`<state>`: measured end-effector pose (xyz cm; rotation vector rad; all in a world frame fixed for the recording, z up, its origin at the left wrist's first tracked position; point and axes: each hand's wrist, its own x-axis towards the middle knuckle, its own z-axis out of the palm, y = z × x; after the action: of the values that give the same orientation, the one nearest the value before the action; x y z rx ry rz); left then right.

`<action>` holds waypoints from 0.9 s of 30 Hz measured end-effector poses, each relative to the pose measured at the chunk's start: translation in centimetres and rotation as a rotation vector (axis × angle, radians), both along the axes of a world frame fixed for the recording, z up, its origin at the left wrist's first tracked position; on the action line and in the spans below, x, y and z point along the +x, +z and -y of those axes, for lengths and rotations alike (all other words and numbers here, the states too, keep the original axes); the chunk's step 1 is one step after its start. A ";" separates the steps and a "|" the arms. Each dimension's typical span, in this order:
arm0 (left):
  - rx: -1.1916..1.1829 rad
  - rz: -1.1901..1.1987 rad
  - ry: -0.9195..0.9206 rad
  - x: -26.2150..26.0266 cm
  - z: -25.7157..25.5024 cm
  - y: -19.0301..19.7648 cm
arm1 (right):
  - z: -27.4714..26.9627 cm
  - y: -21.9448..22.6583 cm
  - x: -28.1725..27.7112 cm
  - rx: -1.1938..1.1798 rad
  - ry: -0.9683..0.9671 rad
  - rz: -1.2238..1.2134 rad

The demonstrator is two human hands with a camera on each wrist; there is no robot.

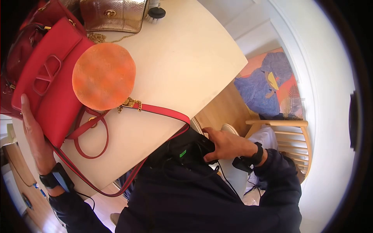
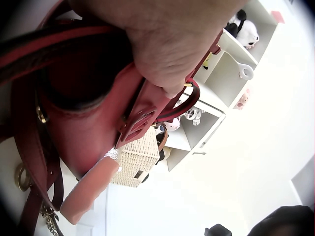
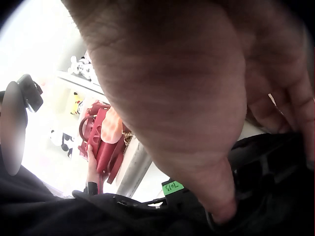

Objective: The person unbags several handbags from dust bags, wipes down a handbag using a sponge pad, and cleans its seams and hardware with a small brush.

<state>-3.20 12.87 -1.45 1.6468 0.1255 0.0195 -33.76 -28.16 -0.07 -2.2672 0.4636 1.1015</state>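
Note:
My left hand [image 1: 34, 132] lies along the near side of a red handbag [image 1: 58, 83], fingers straight against it. In the left wrist view, the palm rests at the flap of this handbag [image 2: 93, 123], which has a V-shaped emblem. A red strap [image 1: 163, 112] with gold chain links hangs from the table edge in a loop. Overlapping the bag is a round, thick orange thing [image 1: 104, 75] with a mottled face. Down at the lap, my right hand [image 1: 229, 145] grips a black device [image 1: 204, 145] between thumb and fingers. A green label [image 3: 173, 187] shows on black gear beside that hand.
A gold handbag [image 1: 112, 17] and a clear-sided brush with a black top [image 1: 157, 13] stand at the back of the cream table [image 1: 182, 46]. To the right are a wooden chair [image 1: 291, 124] and a colourful picture [image 1: 268, 83]. Black cables run by the right hand.

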 end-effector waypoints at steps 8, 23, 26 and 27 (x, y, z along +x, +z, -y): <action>0.169 0.173 -0.066 -0.1 -0.4 -0.2 | -3.4 1.4 1.7 -0.035 -0.138 0.008; -0.043 0.006 -0.077 0.2 -0.8 -0.3 | -3.9 1.8 3.3 0.173 -0.499 -0.231; 0.102 0.127 -0.113 0.2 -1.4 -0.7 | -4.0 1.5 2.7 0.235 -0.583 -0.211; 0.097 0.111 -0.105 0.3 -1.6 -0.6 | -4.1 1.4 2.3 0.286 -0.641 -0.200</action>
<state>-2.86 14.48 -2.07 1.7431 -0.0472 0.0368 -31.45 -24.04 1.35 -1.5916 0.9636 0.9746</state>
